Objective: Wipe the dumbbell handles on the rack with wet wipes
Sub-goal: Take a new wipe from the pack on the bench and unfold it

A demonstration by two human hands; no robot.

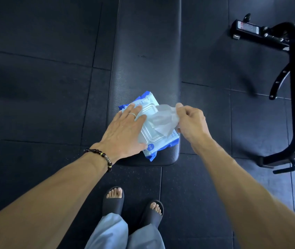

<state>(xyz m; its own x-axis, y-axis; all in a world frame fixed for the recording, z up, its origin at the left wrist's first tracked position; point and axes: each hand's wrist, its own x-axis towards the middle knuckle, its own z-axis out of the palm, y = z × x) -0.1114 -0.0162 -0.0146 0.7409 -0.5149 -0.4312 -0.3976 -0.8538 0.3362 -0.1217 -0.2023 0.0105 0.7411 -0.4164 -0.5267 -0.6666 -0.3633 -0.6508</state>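
A blue and white pack of wet wipes (148, 105) lies on the near end of a black padded bench (146, 51). My left hand (125, 130) lies flat on the pack with straight fingers, pressing it down. My right hand (190, 121) pinches a white wet wipe (161, 121) that stretches from the pack's lid opening toward the right. No dumbbells or rack are in view.
Black rubber floor tiles (35, 87) surround the bench. A black metal frame of gym equipment (290, 72) stands at the right. My feet in black slides (114, 200) are just below the bench's near end.
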